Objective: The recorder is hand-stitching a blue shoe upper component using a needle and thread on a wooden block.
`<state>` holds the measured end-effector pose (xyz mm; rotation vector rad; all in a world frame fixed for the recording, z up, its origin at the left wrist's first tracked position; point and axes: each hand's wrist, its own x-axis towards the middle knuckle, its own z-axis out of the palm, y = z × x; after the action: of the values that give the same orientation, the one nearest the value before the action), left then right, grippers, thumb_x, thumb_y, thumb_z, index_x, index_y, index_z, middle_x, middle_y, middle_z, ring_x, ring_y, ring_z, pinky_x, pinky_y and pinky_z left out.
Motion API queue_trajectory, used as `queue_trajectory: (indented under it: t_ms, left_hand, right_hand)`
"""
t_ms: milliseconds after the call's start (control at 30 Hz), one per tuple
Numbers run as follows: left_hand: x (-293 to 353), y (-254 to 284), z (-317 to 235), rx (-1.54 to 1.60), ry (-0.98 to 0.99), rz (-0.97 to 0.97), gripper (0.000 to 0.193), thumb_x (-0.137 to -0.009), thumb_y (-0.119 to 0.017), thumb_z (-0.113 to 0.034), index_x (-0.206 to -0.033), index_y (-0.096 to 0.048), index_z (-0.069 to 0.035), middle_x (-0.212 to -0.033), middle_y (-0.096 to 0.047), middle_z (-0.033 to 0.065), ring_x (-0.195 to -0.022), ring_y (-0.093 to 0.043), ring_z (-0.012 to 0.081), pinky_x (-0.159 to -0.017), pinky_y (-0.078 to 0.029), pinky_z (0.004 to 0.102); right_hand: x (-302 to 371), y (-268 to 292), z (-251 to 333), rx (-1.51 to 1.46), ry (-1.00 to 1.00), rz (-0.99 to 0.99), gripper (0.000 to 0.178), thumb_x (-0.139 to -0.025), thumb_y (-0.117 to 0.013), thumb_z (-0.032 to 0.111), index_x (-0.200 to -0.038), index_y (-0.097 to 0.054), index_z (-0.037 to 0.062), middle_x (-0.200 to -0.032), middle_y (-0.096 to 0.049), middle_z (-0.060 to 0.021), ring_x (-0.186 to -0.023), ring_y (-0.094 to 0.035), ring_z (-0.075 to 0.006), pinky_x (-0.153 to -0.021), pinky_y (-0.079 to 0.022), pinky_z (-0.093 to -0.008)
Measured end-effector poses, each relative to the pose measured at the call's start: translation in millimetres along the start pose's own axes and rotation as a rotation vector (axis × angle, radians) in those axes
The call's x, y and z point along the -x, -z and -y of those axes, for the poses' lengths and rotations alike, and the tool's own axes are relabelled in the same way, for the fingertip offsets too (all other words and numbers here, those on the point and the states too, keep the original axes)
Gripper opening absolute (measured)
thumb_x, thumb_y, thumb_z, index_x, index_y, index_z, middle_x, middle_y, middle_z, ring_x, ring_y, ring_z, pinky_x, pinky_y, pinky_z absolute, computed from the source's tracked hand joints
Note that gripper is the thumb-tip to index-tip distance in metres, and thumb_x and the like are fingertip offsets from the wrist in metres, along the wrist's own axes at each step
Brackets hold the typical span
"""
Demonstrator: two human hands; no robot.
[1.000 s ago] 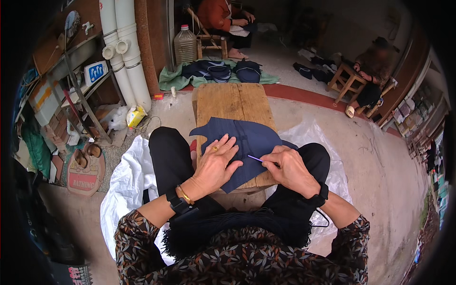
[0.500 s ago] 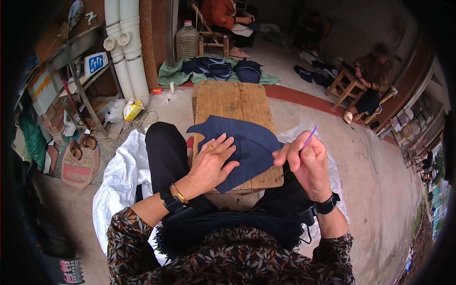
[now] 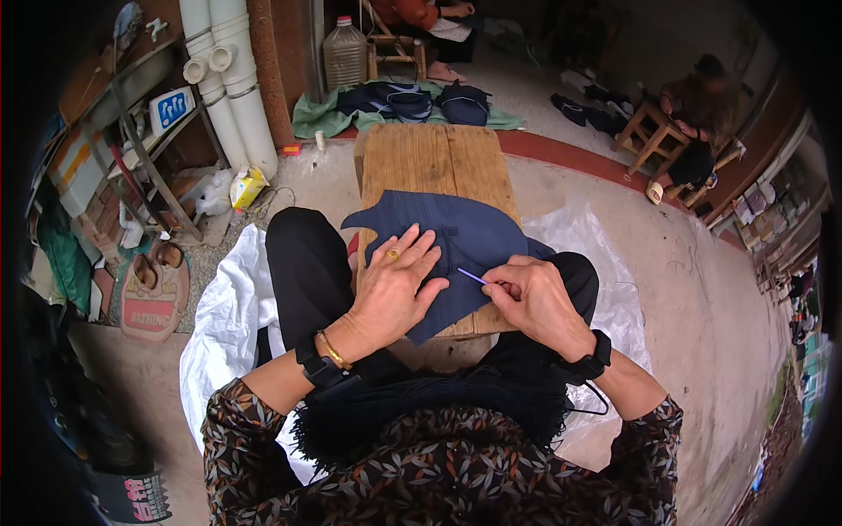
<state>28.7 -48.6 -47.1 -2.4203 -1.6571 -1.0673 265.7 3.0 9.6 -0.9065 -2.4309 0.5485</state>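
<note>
I see left hand (image 3: 399, 285) flat, pinning navy fabric piece (image 3: 456, 245) at the desk's (image 3: 430, 158) near edge | right hand (image 3: 535, 298) pinches a thin purple tool (image 3: 472, 276), perhaps a marker | cloth looks soft, light; best held at its edges.

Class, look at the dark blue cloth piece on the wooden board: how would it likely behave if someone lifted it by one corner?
The cloth piece would probably droop: it lies thin and flat on the wooden board, its near edge past the board's end. It likely weighs little. It might slide if pushed, since the left hand presses it flat.
</note>
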Motion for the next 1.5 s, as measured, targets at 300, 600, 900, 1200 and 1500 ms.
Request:
queue_trajectory:
  t_ms: [300,600,900,1200,1500]
  left_hand:
    - [1,-3,-4,-0.038,0.013,-0.026,0.046,-0.088,-0.076,-0.024,-0.125,-0.067,0.003,-0.144,-0.057,0.0187,-0.140,-0.047,0.0356,-0.116,-0.035,0.0482]
    - [1,-4,-2,0.022,0.039,-0.005,0.047,-0.087,-0.077,-0.023,-0.125,-0.067,0.003,-0.145,-0.056,0.0185,-0.142,-0.045,0.0350,-0.116,-0.033,0.0482]
    - [-2,1,-1,0.106,0.090,-0.029,0.057,-0.083,-0.080,-0.028,-0.126,-0.065,0.006,-0.146,-0.053,0.0233,-0.137,-0.047,0.0365,-0.111,-0.036,0.0473]
    - [-4,2,2,0.114,0.126,-0.006,0.060,-0.079,-0.084,-0.026,-0.126,-0.064,0.006,-0.146,-0.053,0.0242,-0.137,-0.048,0.0375,-0.111,-0.037,0.0461]
    - [-16,12,13,0.281,0.054,0.082,0.066,-0.079,-0.085,-0.029,-0.132,-0.061,0.002,-0.145,-0.054,0.0224,-0.134,-0.049,0.0393,-0.110,-0.039,0.0479]
  right_hand:
    - [-7,1,10,0.139,0.071,0.019,0.008,-0.079,-0.072,0.004,-0.084,-0.075,-0.0015,-0.068,-0.062,-0.0160,-0.059,-0.061,-0.0307,-0.058,-0.048,-0.0383]
    - [-8,-40,22,0.261,0.016,-0.186,0.013,-0.080,-0.071,0.005,-0.072,-0.064,-0.0022,-0.074,-0.062,-0.0209,-0.069,-0.066,-0.0390,-0.063,-0.052,-0.0481]
    - [-13,-21,12,-0.040,-0.143,-0.104,0.013,-0.077,-0.078,0.005,-0.085,-0.070,-0.0017,-0.077,-0.068,-0.0192,-0.070,-0.067,-0.0352,-0.064,-0.052,-0.0420]
    - [-26,-30,13,0.038,-0.109,-0.076,0.015,-0.080,-0.076,0.006,-0.088,-0.069,-0.0044,-0.086,-0.069,-0.0228,-0.081,-0.069,-0.0387,-0.072,-0.054,-0.0451]
    - [-78,26,24,-0.646,-0.132,0.372,0.024,-0.101,-0.058,0.014,-0.121,-0.065,0.0018,-0.103,-0.074,-0.0084,-0.084,-0.068,-0.0105,-0.072,-0.055,-0.0250]
